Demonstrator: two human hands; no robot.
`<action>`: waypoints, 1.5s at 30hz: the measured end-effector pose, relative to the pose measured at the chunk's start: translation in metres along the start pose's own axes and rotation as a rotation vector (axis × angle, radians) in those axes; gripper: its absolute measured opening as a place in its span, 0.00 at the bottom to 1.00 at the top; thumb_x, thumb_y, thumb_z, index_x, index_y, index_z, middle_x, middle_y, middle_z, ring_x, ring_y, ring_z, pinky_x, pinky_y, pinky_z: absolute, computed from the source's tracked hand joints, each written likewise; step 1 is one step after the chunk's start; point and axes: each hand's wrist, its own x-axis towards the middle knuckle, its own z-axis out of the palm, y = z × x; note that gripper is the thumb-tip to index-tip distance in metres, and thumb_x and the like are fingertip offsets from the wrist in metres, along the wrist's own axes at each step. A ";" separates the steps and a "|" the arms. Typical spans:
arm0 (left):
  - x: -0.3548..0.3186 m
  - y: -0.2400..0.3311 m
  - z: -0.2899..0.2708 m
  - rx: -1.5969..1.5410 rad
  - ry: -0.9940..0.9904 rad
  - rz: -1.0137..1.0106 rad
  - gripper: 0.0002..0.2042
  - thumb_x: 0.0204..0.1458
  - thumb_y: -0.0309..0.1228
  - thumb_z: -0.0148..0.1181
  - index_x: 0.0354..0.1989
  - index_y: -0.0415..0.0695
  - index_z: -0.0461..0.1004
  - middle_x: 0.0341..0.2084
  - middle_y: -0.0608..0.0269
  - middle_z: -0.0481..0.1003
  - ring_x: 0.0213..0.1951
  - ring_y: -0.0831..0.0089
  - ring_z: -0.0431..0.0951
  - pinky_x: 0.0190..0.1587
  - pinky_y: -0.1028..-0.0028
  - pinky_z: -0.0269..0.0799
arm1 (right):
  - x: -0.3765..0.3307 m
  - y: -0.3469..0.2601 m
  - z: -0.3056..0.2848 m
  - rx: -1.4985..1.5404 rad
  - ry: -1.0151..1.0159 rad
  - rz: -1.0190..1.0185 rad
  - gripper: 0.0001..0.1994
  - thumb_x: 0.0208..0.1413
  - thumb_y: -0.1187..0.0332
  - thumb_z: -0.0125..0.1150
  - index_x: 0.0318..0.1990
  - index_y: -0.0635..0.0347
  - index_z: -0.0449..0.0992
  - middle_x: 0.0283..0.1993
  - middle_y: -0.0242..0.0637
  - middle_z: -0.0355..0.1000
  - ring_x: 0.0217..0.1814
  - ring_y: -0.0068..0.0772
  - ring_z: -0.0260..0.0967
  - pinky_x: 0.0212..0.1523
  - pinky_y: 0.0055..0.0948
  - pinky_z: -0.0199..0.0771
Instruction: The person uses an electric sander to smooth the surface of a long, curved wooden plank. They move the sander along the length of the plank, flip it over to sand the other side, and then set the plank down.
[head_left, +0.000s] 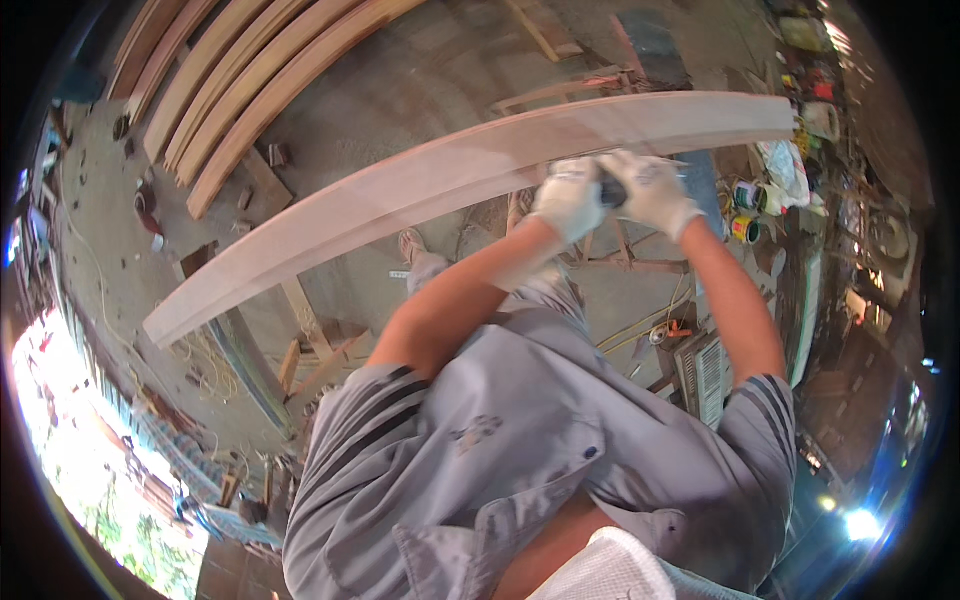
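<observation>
1. Gripping a small dark tool [609, 191], the gloved left hand [568, 199] and right hand [651, 190] have fingers curled round it.
2. It rests against a long pale plank [420, 190] above the floor.

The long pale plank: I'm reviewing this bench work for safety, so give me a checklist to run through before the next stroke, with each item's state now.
1. Both hands gloved: left hand and right hand wear white gloves. Ok.
2. Both hands on the dark tool between them. Ok.
3. Tool resting on the long pale plank: contact hidden by the gloves. Cannot tell.
4. Plank supported: wooden trestle shows beneath its left part; right end hidden. Cannot tell.
5. Floor clutter: paint cans and cord lie near the feet. Not ok.
</observation>
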 end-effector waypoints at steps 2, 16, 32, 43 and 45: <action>0.043 0.029 0.043 0.002 0.033 0.019 0.23 0.56 0.32 0.71 0.58 0.37 0.75 0.51 0.40 0.83 0.56 0.40 0.85 0.58 0.48 0.82 | -0.016 0.057 -0.014 -0.076 0.049 -0.020 0.35 0.48 0.67 0.81 0.67 0.49 0.78 0.68 0.42 0.80 0.68 0.52 0.80 0.70 0.49 0.79; -0.167 -0.194 -0.043 0.727 -0.034 0.049 0.38 0.58 0.34 0.64 0.82 0.49 0.68 0.80 0.56 0.67 0.81 0.52 0.64 0.84 0.41 0.49 | -0.018 0.081 0.006 -0.086 -0.019 -0.038 0.44 0.46 0.62 0.83 0.74 0.55 0.73 0.75 0.47 0.73 0.74 0.55 0.74 0.74 0.49 0.75; -0.372 -0.224 -0.251 0.376 0.318 -0.369 0.52 0.51 0.40 0.79 0.85 0.41 0.57 0.82 0.47 0.61 0.80 0.43 0.64 0.81 0.43 0.59 | 0.103 -0.305 0.075 0.179 0.017 -0.316 0.30 0.53 0.57 0.75 0.65 0.52 0.79 0.60 0.49 0.80 0.56 0.55 0.84 0.56 0.51 0.85; -0.188 -0.125 -0.178 0.125 0.006 -0.142 0.46 0.52 0.37 0.78 0.79 0.38 0.63 0.67 0.43 0.76 0.67 0.43 0.78 0.66 0.52 0.80 | 0.089 -0.254 0.064 -0.025 -0.103 -0.245 0.29 0.64 0.60 0.69 0.70 0.61 0.75 0.63 0.54 0.80 0.61 0.53 0.85 0.59 0.47 0.83; -0.155 -0.103 -0.144 0.128 0.026 -0.063 0.45 0.53 0.37 0.77 0.79 0.40 0.63 0.65 0.42 0.76 0.63 0.40 0.80 0.63 0.50 0.81 | 0.071 -0.206 0.054 -0.036 -0.109 -0.200 0.27 0.65 0.61 0.68 0.71 0.58 0.75 0.64 0.51 0.81 0.64 0.52 0.84 0.61 0.48 0.83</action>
